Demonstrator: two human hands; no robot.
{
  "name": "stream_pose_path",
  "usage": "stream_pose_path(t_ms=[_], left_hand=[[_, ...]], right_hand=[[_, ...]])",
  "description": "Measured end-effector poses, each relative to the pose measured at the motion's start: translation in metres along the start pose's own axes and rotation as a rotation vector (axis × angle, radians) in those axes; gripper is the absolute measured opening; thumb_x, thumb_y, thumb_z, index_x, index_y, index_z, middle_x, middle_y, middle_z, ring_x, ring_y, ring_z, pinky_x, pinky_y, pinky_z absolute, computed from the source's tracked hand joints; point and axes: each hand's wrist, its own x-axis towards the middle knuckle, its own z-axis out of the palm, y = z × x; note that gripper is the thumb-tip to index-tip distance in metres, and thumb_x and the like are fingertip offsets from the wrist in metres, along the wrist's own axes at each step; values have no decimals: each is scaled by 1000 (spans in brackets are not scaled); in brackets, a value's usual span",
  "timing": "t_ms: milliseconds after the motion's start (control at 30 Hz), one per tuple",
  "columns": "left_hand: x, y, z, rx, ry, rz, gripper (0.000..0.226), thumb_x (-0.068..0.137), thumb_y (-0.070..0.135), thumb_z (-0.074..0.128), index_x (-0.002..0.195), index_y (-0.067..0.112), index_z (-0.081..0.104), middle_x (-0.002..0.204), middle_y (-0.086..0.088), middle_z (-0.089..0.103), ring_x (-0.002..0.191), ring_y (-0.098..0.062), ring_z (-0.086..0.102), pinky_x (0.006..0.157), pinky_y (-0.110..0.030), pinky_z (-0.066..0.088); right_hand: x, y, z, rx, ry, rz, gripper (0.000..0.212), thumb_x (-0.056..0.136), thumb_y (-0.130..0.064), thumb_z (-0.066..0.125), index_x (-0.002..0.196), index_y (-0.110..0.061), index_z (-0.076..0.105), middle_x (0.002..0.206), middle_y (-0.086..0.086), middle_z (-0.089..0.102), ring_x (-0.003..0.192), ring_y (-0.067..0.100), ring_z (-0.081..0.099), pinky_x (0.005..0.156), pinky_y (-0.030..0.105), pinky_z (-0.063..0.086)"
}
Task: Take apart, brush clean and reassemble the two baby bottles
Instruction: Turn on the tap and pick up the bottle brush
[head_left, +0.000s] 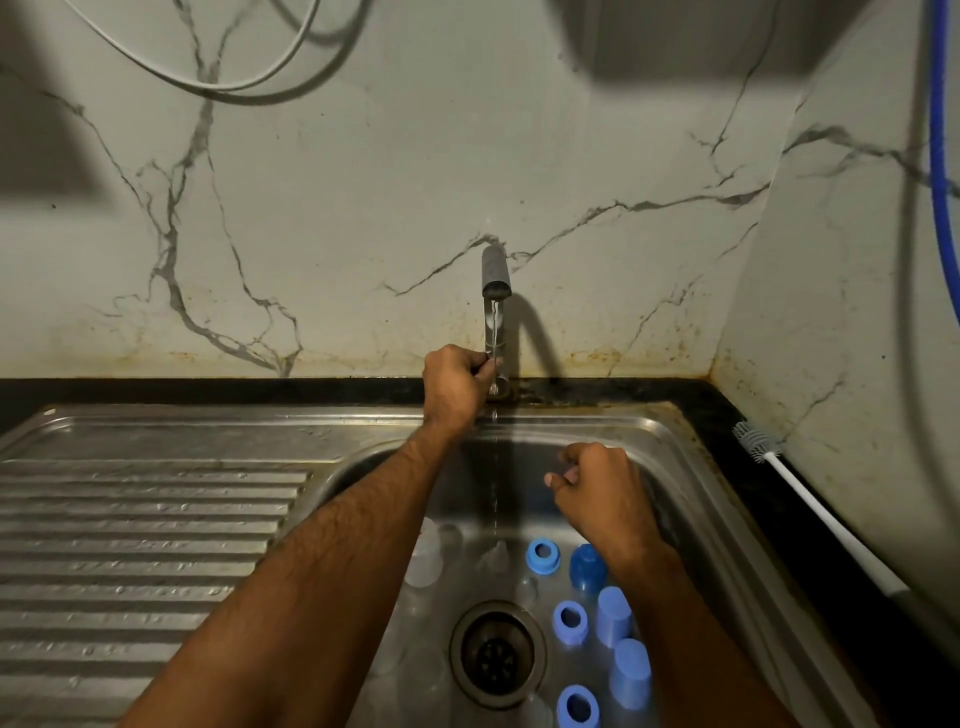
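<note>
Two bare hands reach over the stainless-steel sink basin (691, 467) in the lower half of the frame. At centre frame the left hand (454, 384) has its fingers curled round the handle at the base of the upright chrome tap (496, 306), and a thin stream of water (496, 478) falls from the spout into the basin. To the right and slightly lower, the right hand (597, 491) hangs above the basin with its fingers loosely curled, holding nothing.

On the basin floor at lower centre and lower right lie the taken-apart bottle pieces. Three blue screw rings (543, 556) with round openings lie in a rough line down toward the bottom edge, and three blue caps (614, 616) lie just to their right, the darkest one partly hidden under the right wrist. Clear bottle bodies (425, 558) and a clear teat (498, 553) lie left of the rings, hard to make out against the steel. The round drain strainer (497, 654) sits near the bottom centre.

At right of frame, a white-handled bottle brush with grey bristles (810, 512) lies on the black counter against the marble-patterned wall (337, 182). The ribbed steel drainboard (140, 530) fills the lower left.
</note>
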Motion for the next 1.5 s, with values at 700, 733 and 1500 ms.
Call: stream_pose_path(t_ms=[700, 733, 1500], left_hand=[[-61, -19, -38, 220, 43, -139, 14, 100, 26, 57, 102, 18, 68, 88, 5, 66, 74, -2, 61, 59, -9, 40], [-72, -22, -41, 209, 25, -150, 12, 100, 26, 57, 102, 19, 67, 90, 5, 66, 75, -2, 60, 58, -8, 39], [-177, 69, 37, 119, -286, 149, 19, 98, 35, 56, 80, 29, 54, 76, 11, 52, 68, -1, 53, 59, -11, 35]], right_hand=[[-14, -6, -7, -33, -2, -11, 19, 95, -25, 69, 111, -16, 69, 78, -5, 59, 74, 7, 58, 69, 19, 42], [-17, -7, -9, -36, 0, -7, 19, 95, -25, 69, 111, -16, 70, 78, -5, 60, 73, 7, 57, 68, 19, 41], [-100, 77, -153, -544, 184, 292, 16, 99, -16, 56, 111, -13, 66, 106, 8, 66, 98, 25, 65, 79, 36, 54]])
